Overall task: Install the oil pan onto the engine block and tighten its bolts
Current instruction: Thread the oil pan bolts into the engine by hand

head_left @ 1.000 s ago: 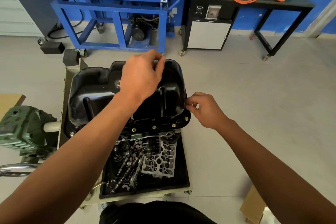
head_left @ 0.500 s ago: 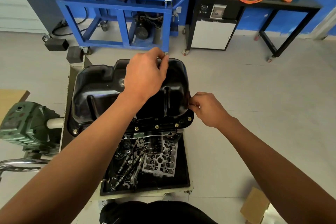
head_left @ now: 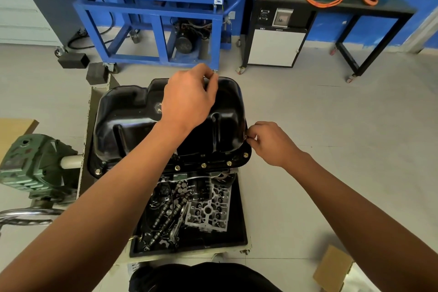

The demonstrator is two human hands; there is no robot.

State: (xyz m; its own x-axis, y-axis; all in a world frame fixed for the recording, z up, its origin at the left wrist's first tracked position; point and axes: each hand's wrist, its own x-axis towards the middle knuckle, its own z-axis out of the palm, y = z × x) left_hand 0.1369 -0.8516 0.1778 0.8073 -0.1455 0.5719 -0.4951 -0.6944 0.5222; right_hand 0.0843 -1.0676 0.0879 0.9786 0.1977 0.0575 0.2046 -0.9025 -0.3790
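- The black oil pan sits bottom-up at the centre of your view, resting on top of the engine. Its rim lies flat, and little of the engine shows beneath it.
- Your left hand reaches across the pan to its 12 o'clock edge. Its thumb and forefinger are pinched together just over the far rim, and I cannot tell whether anything is between them.
- Your right hand is at the pan's 3 o'clock edge. It is closed narrow, with its fingertips pinching a brass bolt right at the rim.
- A row of bolts already sits in the rim along the pan's 6 o'clock side, with one more at the 7 o'clock corner.
- Below the pan, at 6 o'clock, a black tray holds loose engine parts. Among them are a camshaft, a grey cast part with many holes and a black filter can.
- A green gearbox with a pale shaft stands at 9 o'clock, just beside the pan.
- A blue steel frame stands on the floor at 12 o'clock.
- A black bench at 1 o'clock carries orange cables.
- A piece of cardboard lies on the floor at 5 o'clock.
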